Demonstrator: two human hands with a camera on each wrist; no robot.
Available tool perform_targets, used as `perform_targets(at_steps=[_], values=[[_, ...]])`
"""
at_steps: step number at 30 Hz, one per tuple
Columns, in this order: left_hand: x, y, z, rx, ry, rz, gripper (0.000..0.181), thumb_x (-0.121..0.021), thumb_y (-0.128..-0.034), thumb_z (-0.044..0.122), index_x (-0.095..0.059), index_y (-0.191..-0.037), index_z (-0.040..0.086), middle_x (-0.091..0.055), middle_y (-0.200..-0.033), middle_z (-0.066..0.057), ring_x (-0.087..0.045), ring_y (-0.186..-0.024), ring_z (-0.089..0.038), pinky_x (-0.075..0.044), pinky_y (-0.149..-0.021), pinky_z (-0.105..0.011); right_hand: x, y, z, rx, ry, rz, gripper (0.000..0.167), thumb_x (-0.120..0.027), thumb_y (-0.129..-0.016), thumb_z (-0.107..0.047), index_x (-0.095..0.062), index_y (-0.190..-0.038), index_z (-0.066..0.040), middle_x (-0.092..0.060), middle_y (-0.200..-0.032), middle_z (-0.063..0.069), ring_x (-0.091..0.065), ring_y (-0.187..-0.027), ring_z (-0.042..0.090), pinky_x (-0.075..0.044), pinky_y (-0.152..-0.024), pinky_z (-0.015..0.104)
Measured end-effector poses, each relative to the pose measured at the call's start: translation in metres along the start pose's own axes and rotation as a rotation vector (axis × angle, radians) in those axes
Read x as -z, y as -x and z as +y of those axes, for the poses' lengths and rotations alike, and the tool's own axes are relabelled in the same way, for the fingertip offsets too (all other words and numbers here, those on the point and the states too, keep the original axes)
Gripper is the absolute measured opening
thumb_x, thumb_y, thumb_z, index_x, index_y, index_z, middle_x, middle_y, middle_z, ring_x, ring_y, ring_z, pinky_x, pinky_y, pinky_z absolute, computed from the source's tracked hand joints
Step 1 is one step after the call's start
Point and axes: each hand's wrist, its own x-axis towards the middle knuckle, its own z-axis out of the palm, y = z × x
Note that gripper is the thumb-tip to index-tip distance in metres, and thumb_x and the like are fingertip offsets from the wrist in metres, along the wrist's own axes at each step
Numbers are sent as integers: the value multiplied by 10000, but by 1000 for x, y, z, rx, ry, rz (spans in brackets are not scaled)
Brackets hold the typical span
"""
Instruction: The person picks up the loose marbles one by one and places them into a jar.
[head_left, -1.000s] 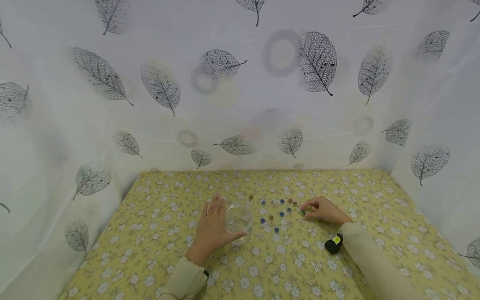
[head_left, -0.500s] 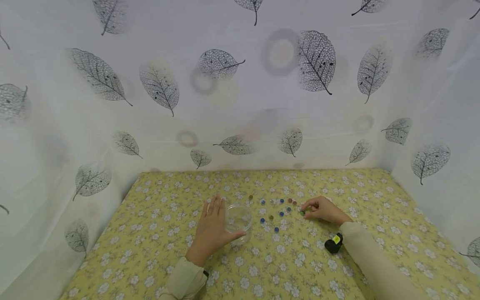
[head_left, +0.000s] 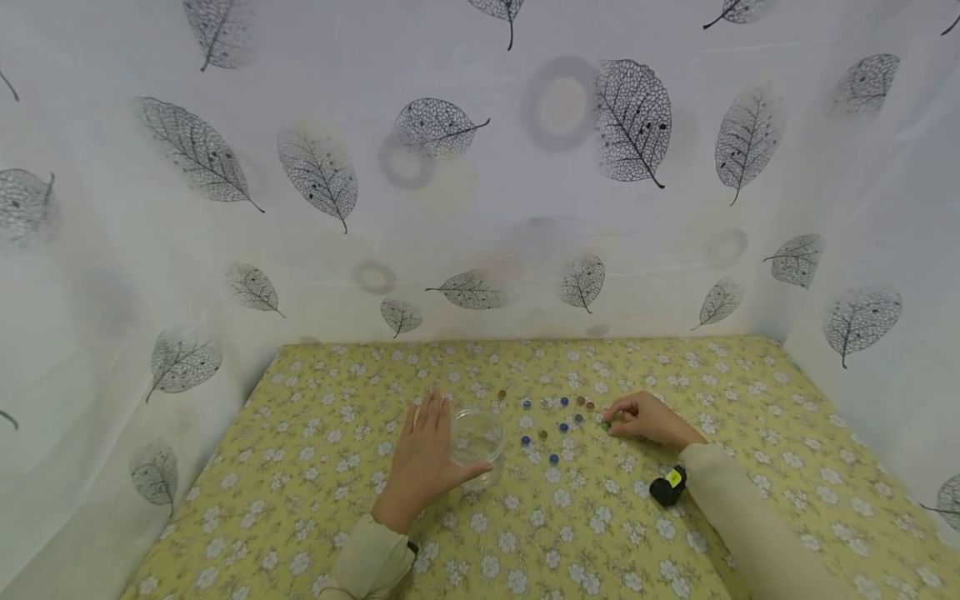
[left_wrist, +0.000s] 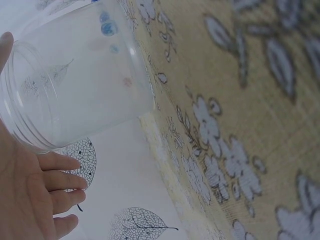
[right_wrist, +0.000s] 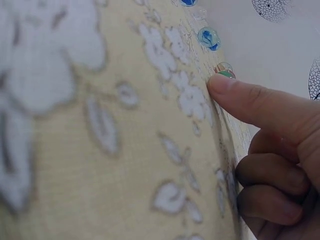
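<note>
A clear plastic jar (head_left: 480, 435) stands on the tablecloth near the middle. My left hand (head_left: 422, 468) lies along its left side, fingers straight and thumb stretched across the near side by the rim; the left wrist view also shows the jar (left_wrist: 95, 85) beside the palm. To the right, my right hand (head_left: 651, 419) pinches a green marble (head_left: 605, 426) down at the cloth. In the right wrist view the thumb covers most of that marble (right_wrist: 227, 73), and the other fingers are curled in.
Several loose marbles lie between the hands, among them a blue marble (head_left: 553, 459), an amber marble (head_left: 502, 394) and a reddish marble (head_left: 581, 402). A yellow flowered tablecloth (head_left: 285, 492) covers the table. A leaf-printed white curtain (head_left: 480, 208) hangs behind and at both sides.
</note>
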Motion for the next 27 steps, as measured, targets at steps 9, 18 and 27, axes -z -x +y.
perform_targets(at_steps=[9, 18, 27], values=[[-2, -1, 0, 3, -4, -2, 1151, -523, -712, 796, -278, -1457, -47, -198, -1541, -230, -191, -1443, -353, -181, -1174, -526, 0, 0, 1, -27, -12, 2, 205, -710, -835, -185, -724, -990, -51, -419, -590, -53, -239, -494, 39, -255, -479, 245], [0, 0, 1, 11, 2, -9, 1154, -529, -712, 791, -259, -1465, -41, -190, -1545, -228, -206, -1438, -361, -182, -1175, -522, 1, 3, -5, -71, -5, 32, 222, -712, -834, -233, -726, -1006, -93, -427, -598, -45, -258, -492, 52, -308, -473, 242], [-1, 0, 1, 12, 1, -9, 1155, -526, -716, 791, -248, -1468, -41, -187, -1546, -227, -206, -1438, -358, -179, -1176, -521, 5, 4, -30, -74, -38, 101, 247, -697, -850, -220, -710, -1031, -52, -339, -512, -65, -238, -433, 51, -403, -504, 256]])
